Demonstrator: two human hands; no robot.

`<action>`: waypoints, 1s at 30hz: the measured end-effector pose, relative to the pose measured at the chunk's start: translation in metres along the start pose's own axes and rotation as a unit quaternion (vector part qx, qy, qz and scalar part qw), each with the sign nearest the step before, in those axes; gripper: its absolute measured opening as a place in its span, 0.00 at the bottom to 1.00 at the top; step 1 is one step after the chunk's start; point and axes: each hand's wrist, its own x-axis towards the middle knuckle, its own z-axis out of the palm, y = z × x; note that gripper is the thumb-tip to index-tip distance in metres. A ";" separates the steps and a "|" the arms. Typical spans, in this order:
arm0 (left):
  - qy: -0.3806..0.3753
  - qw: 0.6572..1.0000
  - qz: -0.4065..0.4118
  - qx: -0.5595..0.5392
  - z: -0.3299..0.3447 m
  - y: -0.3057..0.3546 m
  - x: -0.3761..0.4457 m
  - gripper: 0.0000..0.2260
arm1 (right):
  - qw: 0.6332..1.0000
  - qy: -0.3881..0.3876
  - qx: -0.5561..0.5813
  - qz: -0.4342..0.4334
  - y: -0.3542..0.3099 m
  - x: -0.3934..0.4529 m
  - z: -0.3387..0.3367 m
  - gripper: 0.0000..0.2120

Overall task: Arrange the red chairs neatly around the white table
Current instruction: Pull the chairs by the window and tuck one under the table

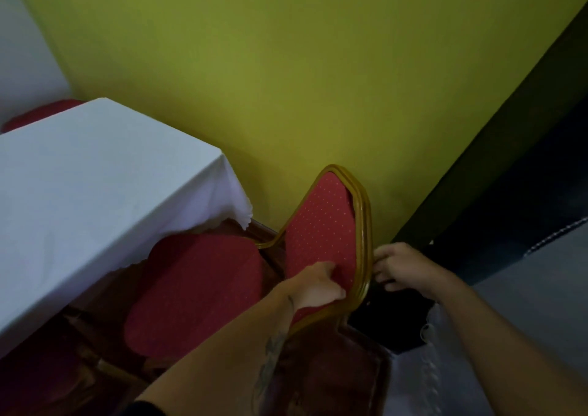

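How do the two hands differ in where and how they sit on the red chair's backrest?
The left hand lies on the padded red front of the backrest, fingers pressed into the fabric; the right hand sits at the gold frame on the rear edge, fingers curled at the rim. The left forearm crosses over the chair; the right comes in from the dark side, clear of the seat. Both meet the same backrest at similar height.

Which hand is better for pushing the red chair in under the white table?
Probably the right hand: it grips the gold wooden frame's outer edge on the red dotted chair back, the side away from the white-clothed table. The left hand lies on the padded front.
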 end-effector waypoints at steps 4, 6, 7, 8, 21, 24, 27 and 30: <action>-0.013 0.998 -0.046 -0.030 0.017 0.002 0.006 0.39 | 0.999 0.023 0.033 -0.023 -0.027 0.030 -0.016 0.09; -0.004 0.997 -0.068 -0.048 0.019 0.008 0.017 0.42 | 0.999 0.015 0.033 -0.039 -0.041 0.051 -0.022 0.08; -0.006 0.995 -0.081 -0.053 0.020 0.014 0.021 0.44 | 0.998 0.013 0.035 -0.044 -0.046 0.062 -0.024 0.08; -0.009 0.994 -0.095 -0.054 0.021 0.020 0.025 0.47 | 0.998 0.011 0.041 -0.048 -0.051 0.074 -0.027 0.07; 0.098 0.987 -0.129 0.020 0.039 0.044 0.024 0.54 | 0.992 -0.087 0.076 -0.055 -0.065 0.152 -0.026 0.07; 0.098 0.986 -0.129 0.033 0.030 0.036 0.008 0.54 | 0.989 -0.091 0.087 -0.076 -0.071 0.148 -0.017 0.08; 0.122 0.982 -0.132 0.055 0.017 0.026 -0.011 0.47 | 0.986 -0.095 0.107 -0.086 -0.078 0.139 -0.003 0.08; 0.140 0.981 -0.122 0.059 0.006 0.012 -0.033 0.40 | 0.984 -0.089 0.126 -0.092 -0.082 0.128 0.017 0.07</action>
